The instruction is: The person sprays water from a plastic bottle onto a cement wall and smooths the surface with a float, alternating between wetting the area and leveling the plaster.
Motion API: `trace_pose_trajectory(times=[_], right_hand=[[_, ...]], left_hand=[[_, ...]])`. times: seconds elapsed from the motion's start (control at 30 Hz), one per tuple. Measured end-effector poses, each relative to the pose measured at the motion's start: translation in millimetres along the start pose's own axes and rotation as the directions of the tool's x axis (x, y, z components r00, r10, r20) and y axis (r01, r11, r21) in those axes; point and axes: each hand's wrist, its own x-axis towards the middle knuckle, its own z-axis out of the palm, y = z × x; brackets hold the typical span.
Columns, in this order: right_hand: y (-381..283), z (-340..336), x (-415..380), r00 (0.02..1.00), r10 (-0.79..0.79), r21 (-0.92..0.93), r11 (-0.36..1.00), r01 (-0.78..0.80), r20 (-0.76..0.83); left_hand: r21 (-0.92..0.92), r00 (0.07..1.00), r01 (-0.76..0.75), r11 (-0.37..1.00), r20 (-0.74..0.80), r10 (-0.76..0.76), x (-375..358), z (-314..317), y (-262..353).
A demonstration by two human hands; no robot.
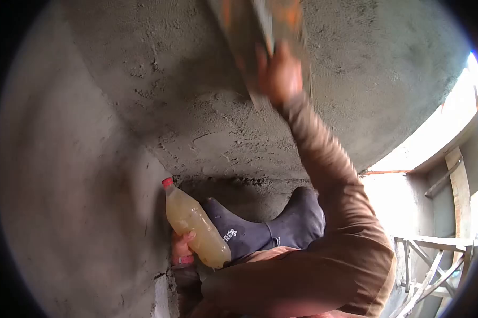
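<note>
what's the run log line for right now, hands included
left hand: gripping red-capped bottle | right hand: at long flat tool, motion-blurred | surface: grey, rough in places

Single cam, on my head, facing forward and down. Wide lens, round edge, dark corners. Plastered surface [366,95] sits close and takes most of the view. Right sleeve [355,212] comes up from below, right hand [282,77] top centre. Left hand [182,248] and dark legwear [249,233] low. Right edge catches timber frame [435,243], farther off.
</note>
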Motion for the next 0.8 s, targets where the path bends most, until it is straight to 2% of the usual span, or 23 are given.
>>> trace_pose_trajectory(times=[0.03,0.1,0.13,0.17,0.2,0.23,0.27,0.3,0.33,0.37,0.4,0.43,0.47,0.5,0.53,0.57,0.6,0.63,0.67,0.7,0.73,0.77,0.8], right_hand=[[-29.9,-14.1,41.5,0.987,-0.16,-0.048,0.986,0.158,-0.035],[-53.2,0.7,87.2,0.908,-0.26,0.016,0.963,0.27,0.328],[-60.8,19.7,72.1,0.94,-0.167,0.047,0.986,0.161,0.298],[-63.0,36.6,44.7,0.961,-0.075,0.076,0.996,0.056,0.267],[-59.1,44.5,0.1,0.921,-0.072,0.091,0.995,0.04,0.384],[-27.5,82.2,-58.3,0.932,-0.249,0.076,0.969,0.237,0.263],[-9.6,66.0,-96.0,0.918,-0.347,0.071,0.938,0.34,0.191],[22.5,67.8,-134.8,0.9,-0.296,0.167,0.953,0.254,0.319],[50.4,58.9,-154.7,0.919,-0.291,0.328,0.924,0.198,0.267],[71.3,36.2,-155.4,0.913,-0.356,0.045,0.934,0.355,0.2],[99.6,27.6,-147.1,0.919,-0.32,-0.077,0.935,0.345,0.232],[111.4,12.9,-116.6,0.911,-0.41,-0.27,0.874,0.405,0.041],[104.6,-17.0,-74.7,0.932,-0.359,-0.428,0.837,0.342,0.043],[91.9,-37.3,-25.6,0.992,-0.119,-0.254,0.959,0.128,0.052],[69.4,-51.3,24.6,0.808,-0.517,-0.443,0.817,0.369,-0.281],[43.1,-70.2,65.7,0.872,-0.456,-0.473,0.816,0.331,-0.176],[15.0,-80.5,84.6,0.928,-0.35,-0.421,0.827,0.372,0.13],[-2.1,-79.3,95.5,0.874,-0.227,-0.359,0.845,0.396,0.43],[25.1,-34.5,64.9,0.867,-0.48,-0.377,0.785,0.492,0.132],[38.3,12.2,28.2,0.783,0.093,-0.363,0.915,0.176,0.615],[16.6,20.2,-65.3,0.967,-0.177,-0.052,0.98,0.19,0.185],[43.5,12.6,-110.1,0.927,-0.349,-0.12,0.923,0.366,0.14],[81.3,17.2,-151.1,0.937,-0.342,-0.001,0.939,0.343,0.066]], left_hand=[[0.033,0.998,-0.022,0.999,-0.061,0.024,0.4,1.6,1.2],[0.081,0.99,-0.037,0.996,-0.13,0.047,-0.6,1.7,2.0],[0.047,0.983,-0.064,0.997,-0.17,0.071,-2.1,1.9,-0.1],[0.009,0.974,-0.097,0.995,-0.203,0.097,-3.2,3.6,-2.8],[0.008,0.975,-0.098,0.995,-0.2,0.098,-4.8,5.0,-5.3],[-0.04,0.981,-0.093,0.995,-0.173,0.085,-8.5,5.0,-6.3],[-0.085,0.987,-0.094,0.992,-0.14,0.081,-9.6,4.8,-6.5],[-0.08,0.987,-0.096,0.992,-0.136,0.085,-14.2,3.9,-5.1],[-0.03,0.98,-0.114,0.993,-0.168,0.107,-20.4,4.0,-2.8],[0.014,0.972,-0.133,0.991,-0.193,0.133,-22.0,3.5,-1.4],[0.006,0.974,-0.137,0.991,-0.182,0.135,-21.7,2.1,0.3],[-0.031,0.985,-0.075,0.997,-0.158,0.069,-26.5,-1.8,3.8],[-0.063,0.991,-0.012,0.998,-0.132,0.003,-28.6,-2.6,5.5],[-0.061,0.992,-0.006,0.998,-0.125,-0.002,-25.1,-2.9,5.6],[-0.035,0.991,-0.022,0.999,-0.13,0.017,-20.6,-0.4,7.3],[-0.007,0.99,-0.038,0.999,-0.134,0.036,-15.3,1.7,9.2],[0.006,0.991,-0.028,1.0,-0.127,0.029,-10.8,-1.1,9.8],[-0.034,0.994,0.016,0.999,-0.112,-0.019,-3.2,-7.1,5.7],[-0.069,0.993,0.059,0.996,-0.095,-0.065,-0.2,-9.6,3.8],[-0.05,0.995,0.07,0.996,-0.074,-0.074,-3.6,1.1,4.0],[-0.043,0.991,0.031,0.999,-0.13,-0.036,1.0,21.0,4.5],[-0.058,0.976,-0.026,0.998,-0.218,0.013,-1.9,25.9,-0.2],[-0.013,0.993,-0.036,0.999,-0.116,0.034,4.5,6.6,-6.1]])
